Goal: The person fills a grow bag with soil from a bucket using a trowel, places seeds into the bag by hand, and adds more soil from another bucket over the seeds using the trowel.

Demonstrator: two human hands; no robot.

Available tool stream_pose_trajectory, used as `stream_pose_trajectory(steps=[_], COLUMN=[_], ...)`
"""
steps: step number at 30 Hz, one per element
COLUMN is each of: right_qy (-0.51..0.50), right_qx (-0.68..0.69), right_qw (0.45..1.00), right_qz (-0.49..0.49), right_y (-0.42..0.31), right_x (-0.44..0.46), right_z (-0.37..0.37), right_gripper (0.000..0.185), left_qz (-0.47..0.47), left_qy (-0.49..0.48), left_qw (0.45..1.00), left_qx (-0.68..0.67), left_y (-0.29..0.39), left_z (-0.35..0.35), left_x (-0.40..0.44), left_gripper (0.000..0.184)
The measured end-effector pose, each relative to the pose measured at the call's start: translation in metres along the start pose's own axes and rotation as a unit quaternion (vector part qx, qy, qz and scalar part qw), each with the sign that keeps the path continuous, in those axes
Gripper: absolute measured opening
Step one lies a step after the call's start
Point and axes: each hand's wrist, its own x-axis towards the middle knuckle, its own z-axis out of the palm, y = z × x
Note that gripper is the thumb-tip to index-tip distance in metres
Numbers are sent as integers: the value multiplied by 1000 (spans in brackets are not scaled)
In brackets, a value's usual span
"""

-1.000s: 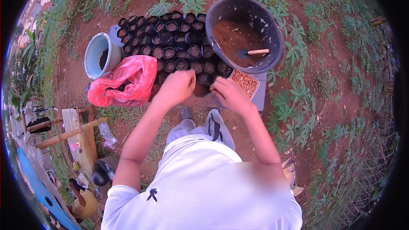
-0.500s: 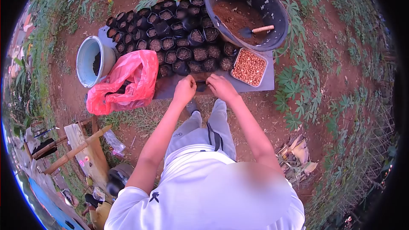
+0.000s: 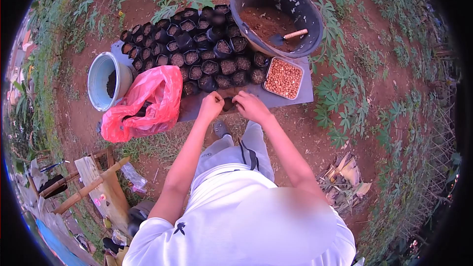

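Between my two hands, at the table's near edge, is a small black plastic planting bag (image 3: pixel 228 104). My left hand (image 3: pixel 212 105) pinches its left side, and my right hand (image 3: pixel 250 106) pinches the right side. The fingers partly cover it, and its inside is too small to make out. Just beyond stand rows of black planting bags (image 3: pixel 209 67) filled with soil. A clear square tub of reddish-brown seeds or nuts (image 3: pixel 284 78) lies to the right of my right hand. The crumpled red plastic bag (image 3: pixel 156 99) sits left of my left hand.
A large black basin (image 3: pixel 316 34) holds brown soil and a wooden-handled trowel (image 3: pixel 294 34) at the back right. At the left stands a pale blue bucket (image 3: pixel 96 83) with dark contents. Everything rests on a low grey table (image 3: pixel 301 96). Leafy plants (image 3: pixel 340 98) grow at the right.
The view has shifted slightly, so the table and its contents sit a little lower and further left. Both hands remain at the black planting bag, their fingers slightly repositioned.
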Motion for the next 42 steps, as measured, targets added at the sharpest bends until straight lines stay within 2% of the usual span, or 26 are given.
stream_pose_trajectory(steps=[4, 7, 12, 16, 18, 19, 21, 23, 25, 28, 30, 32, 37, 42], right_qy=[8, -27, -59, -74, -26, -25, 24, 32, 37, 49, 80, 84, 77, 81], right_qx=[16, -1, -89, -59, 50, 50, 127, 107, 89, 139, 226, 219, 196, 158], right_qw=[1000, 999, 993, 995, 997, 997, 976, 977, 977, 972, 948, 948, 950, 949], right_qz=[6, 16, 41, 20, 49, 51, 176, 183, 189, 184, 207, 217, 232, 260], right_y=[-11, -14, -20, -14, -11, -13, -15, -15, -11, 1, 12, 21, 31, 27], right_x=[-6, -7, -6, -9, -11, -13, -17, -13, -14, -16, -17, -15, -10, -3], right_z=[5, 7, 6, 1, -2, -1, 2, 15, 25, 37, 39, 43, 63, 68], right_gripper=[27, 35, 51, 50, 51, 51, 53, 54, 56, 57, 53, 51, 46, 51], left_qz=[-10, 10, 38, 49, 64, 78, 94, 59, 55, 69, 88, 48, 50, 72], left_qy=[-9, -2, 14, 5, 16, 16, 13, -10, -16, -6, 5, -11, 20, 38], left_qw=[1000, 1000, 999, 999, 998, 997, 995, 994, 993, 993, 992, 995, 997, 996], left_qx=[-12, -6, -8, -4, -15, -18, -20, -96, -102, -96, -86, -85, -54, -42], left_y=[-3, -7, -11, -21, -28, -30, -34, -41, -38, -42, -43, -37, -20, -12], left_z=[3, 8, 9, 13, 14, 14, 16, 23, 23, 25, 25, 22, 15, 14], left_x=[1, 3, 5, 9, 9, 9, 10, 12, 10, 10, 9, 6, 1, -2], left_gripper=[19, 18, 18, 22, 23, 25, 26, 29, 30, 28, 26, 21, 16, 16])
